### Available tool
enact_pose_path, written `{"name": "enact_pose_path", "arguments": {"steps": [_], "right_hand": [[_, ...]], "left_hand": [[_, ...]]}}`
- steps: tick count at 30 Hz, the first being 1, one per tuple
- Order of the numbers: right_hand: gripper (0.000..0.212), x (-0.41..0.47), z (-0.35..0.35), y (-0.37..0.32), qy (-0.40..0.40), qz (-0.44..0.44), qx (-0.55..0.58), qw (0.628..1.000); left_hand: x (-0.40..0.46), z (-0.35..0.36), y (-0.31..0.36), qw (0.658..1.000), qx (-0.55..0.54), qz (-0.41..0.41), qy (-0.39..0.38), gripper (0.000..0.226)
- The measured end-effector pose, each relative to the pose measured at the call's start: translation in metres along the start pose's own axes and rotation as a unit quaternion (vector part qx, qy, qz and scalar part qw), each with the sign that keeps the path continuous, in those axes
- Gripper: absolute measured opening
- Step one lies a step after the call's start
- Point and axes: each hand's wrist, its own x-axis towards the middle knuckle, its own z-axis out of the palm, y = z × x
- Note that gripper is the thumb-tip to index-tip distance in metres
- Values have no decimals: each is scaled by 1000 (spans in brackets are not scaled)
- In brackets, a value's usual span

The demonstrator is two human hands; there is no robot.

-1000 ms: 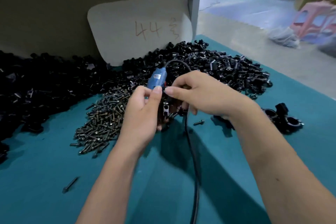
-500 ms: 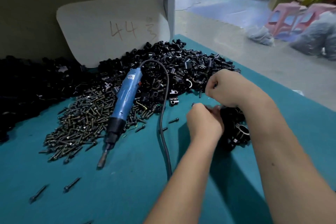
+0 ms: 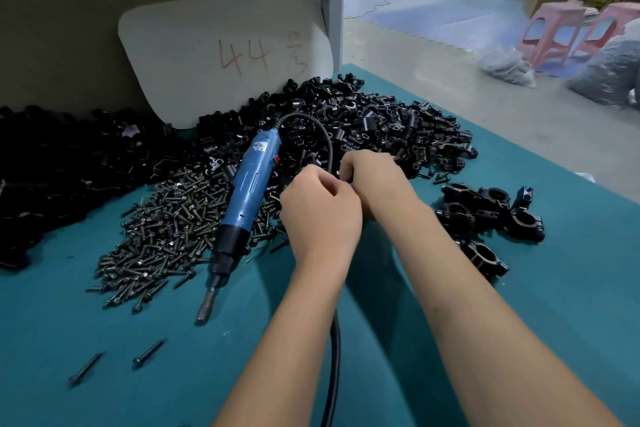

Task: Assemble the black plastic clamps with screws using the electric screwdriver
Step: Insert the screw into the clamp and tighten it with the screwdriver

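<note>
The blue electric screwdriver (image 3: 250, 191) lies unheld across the heap of dark screws (image 3: 166, 236), bit pointing toward me. Its black cord (image 3: 333, 357) loops over the pile of loose black clamp parts (image 3: 374, 128) and runs down under my arms. My left hand (image 3: 320, 215) and right hand (image 3: 372, 180) meet, knuckles up and fingers curled, at the near edge of that pile. What the fingers enclose is hidden. Several assembled clamps (image 3: 485, 215) sit in a group to the right of my right forearm.
A grey board marked "44" (image 3: 221, 52) leans against the back wall behind the parts. More black parts (image 3: 52, 166) are heaped at the left. Two stray screws (image 3: 147, 354) lie on the teal table cover (image 3: 104, 374). The table's edge runs diagonally at the right.
A second ago both hands held the screwdriver over a clamp. It now lies on the screws. My hands went right to the assembled clamps, then back left to the loose pile.
</note>
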Motion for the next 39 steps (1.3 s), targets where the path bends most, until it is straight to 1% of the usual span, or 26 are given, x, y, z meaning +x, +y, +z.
{"name": "enact_pose_path", "arguments": {"steps": [3,7,10,12,13,14,15,17,18,20,21,22,24,26,28,30,32,35,37,39], "right_hand": [[17,0,8,-4,36,-10,-6,999],[22,0,6,-3,59,7,-8,998],[14,-1,-2,-11,128,8,-13,992],[23,-2,-5,-22,183,-10,22,983],[28,-3,-4,-32,196,-30,51,979],[34,-4,-3,-43,195,-55,86,976],[39,-6,1,-56,174,-89,131,972],[47,-11,10,-81,97,-153,215,960],[50,-13,18,-94,60,-175,231,955],[52,-15,36,-112,11,-195,235,952],[51,-15,44,-118,-9,-194,243,950],[46,-15,50,-123,-23,-198,247,948],[28,-17,61,-134,-37,-235,225,945],[8,-20,69,-139,-20,-281,192,940],[13,-24,77,-141,3,-303,186,935],[17,-27,84,-141,16,-311,175,934],[20,-27,89,-140,20,-317,162,934],[35,-27,92,-139,22,-308,154,938],[40,-28,91,-140,31,-303,141,942],[39,-28,91,-139,34,-304,130,943]], "left_hand": [[2,-8,-7,1000,10,16,7,17],[4,-19,-18,999,-4,45,0,18],[10,-37,-25,997,-21,68,25,20],[17,-52,-30,995,-37,71,55,20],[22,-61,-34,994,-37,70,77,20],[27,-71,-38,992,-32,68,99,19],[33,-81,-44,990,-19,64,121,18],[44,-100,-55,986,26,49,158,16],[51,-110,-63,983,59,42,172,16],[65,-130,-81,971,141,33,189,12],[72,-140,-91,960,189,26,204,5],[79,-149,-100,946,240,6,219,5],[92,-169,-116,918,301,-46,253,29],[101,-188,-128,905,315,-109,265,51],[106,-202,-137,908,302,-167,239,66],[106,-208,-142,915,289,-199,200,66],[105,-206,-145,918,297,-189,181,56],[101,-194,-143,937,271,-125,180,34],[98,-184,-140,950,250,-81,168,31],[95,-176,-137,956,234,-44,173,32]]}}
